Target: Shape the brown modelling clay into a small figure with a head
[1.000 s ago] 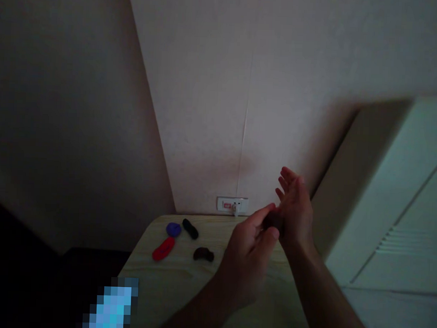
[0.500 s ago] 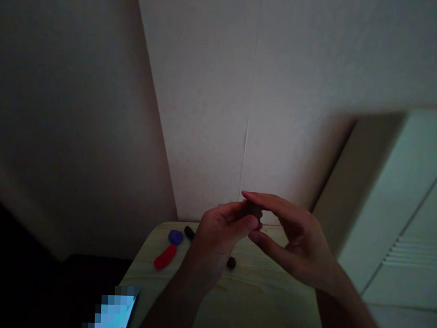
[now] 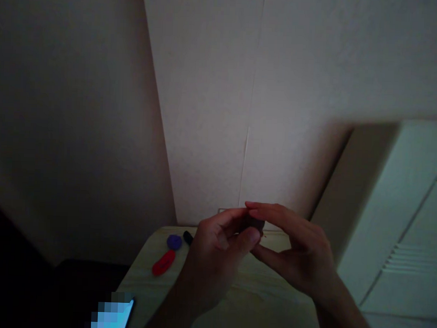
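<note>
My left hand (image 3: pixel 219 250) is closed around a dark brown lump of modelling clay (image 3: pixel 252 224), with the thumb pressed on its near side. From the right, my right hand (image 3: pixel 297 248) meets it, fingertips over the top of the lump and thumb close below. Much of the lump is hidden by fingers. Both hands are raised above a pale wooden table (image 3: pixel 264 304). To the left of my left hand lie a purple-blue lump of clay (image 3: pixel 174 242), a longer red piece (image 3: pixel 164 263) and the end of a black piece (image 3: pixel 187 238), partly covered by the hand.
At the table's lower left is a lit screen (image 3: pixel 114 316), partly blurred out. A pale wall (image 3: pixel 209 111) rises behind the table. On the right stands a light cabinet (image 3: pixel 392 213) with slatted vents. The scene is dim.
My right hand's fingers have closed in over the lump, which sits slightly lower in view. A small dark ball on the table is now hidden behind my left hand. The view has shifted slightly.
</note>
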